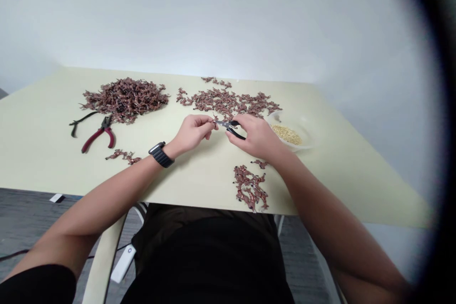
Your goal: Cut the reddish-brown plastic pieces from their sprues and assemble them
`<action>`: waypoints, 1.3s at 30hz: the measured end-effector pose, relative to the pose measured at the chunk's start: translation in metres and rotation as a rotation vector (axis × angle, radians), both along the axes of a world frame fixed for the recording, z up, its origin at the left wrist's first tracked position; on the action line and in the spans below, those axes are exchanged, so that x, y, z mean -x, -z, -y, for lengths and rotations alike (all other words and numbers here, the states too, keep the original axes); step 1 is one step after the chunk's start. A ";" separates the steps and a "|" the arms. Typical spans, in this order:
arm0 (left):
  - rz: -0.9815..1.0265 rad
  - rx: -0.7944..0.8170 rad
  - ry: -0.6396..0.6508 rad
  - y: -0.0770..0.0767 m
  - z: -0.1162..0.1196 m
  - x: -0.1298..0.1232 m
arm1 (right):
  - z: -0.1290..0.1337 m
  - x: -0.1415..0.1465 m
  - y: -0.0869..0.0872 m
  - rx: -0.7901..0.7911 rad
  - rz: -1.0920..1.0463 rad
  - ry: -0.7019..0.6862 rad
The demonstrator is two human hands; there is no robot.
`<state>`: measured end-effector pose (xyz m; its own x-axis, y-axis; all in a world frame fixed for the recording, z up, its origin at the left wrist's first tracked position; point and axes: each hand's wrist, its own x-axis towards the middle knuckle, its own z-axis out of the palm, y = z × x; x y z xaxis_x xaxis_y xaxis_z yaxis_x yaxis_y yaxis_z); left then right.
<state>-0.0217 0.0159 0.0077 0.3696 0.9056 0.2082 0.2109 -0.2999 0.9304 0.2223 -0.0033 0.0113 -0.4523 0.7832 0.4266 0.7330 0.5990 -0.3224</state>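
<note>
My right hand (pixel 254 135) is wrapped round the black handles of small pliers (pixel 231 128), whose silver jaws point left. The jaws meet the fingertips of my left hand (pixel 195 130), which pinch a small brown figure (pixel 215 118), mostly hidden by the fingers. Behind both hands lies a loose spread of brown animal-like figures (pixel 224 100). A clear bowl (pixel 308 135) with small gold-coloured pieces (pixel 287 134) stands just right of my right hand. Nearer the front edge, below my right hand, is a small group of figures (pixel 249 185).
A large heap of brown figures (pixel 128 97) lies at the back left. Red-handled pliers (pixel 98 135) and a black tool (pixel 80 122) are in front of it. More figures (pixel 123 156) lie by my left forearm. The pale table (pixel 199 175) meets a wall behind.
</note>
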 end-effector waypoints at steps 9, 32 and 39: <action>0.281 0.515 0.097 -0.004 -0.008 0.002 | 0.004 0.000 0.000 -0.090 0.116 0.084; 0.164 0.029 0.113 0.016 0.004 -0.011 | 0.008 0.035 0.011 0.390 -0.498 0.132; -0.306 -0.613 -0.152 0.014 -0.003 -0.001 | 0.016 0.036 -0.008 1.161 -1.000 -0.104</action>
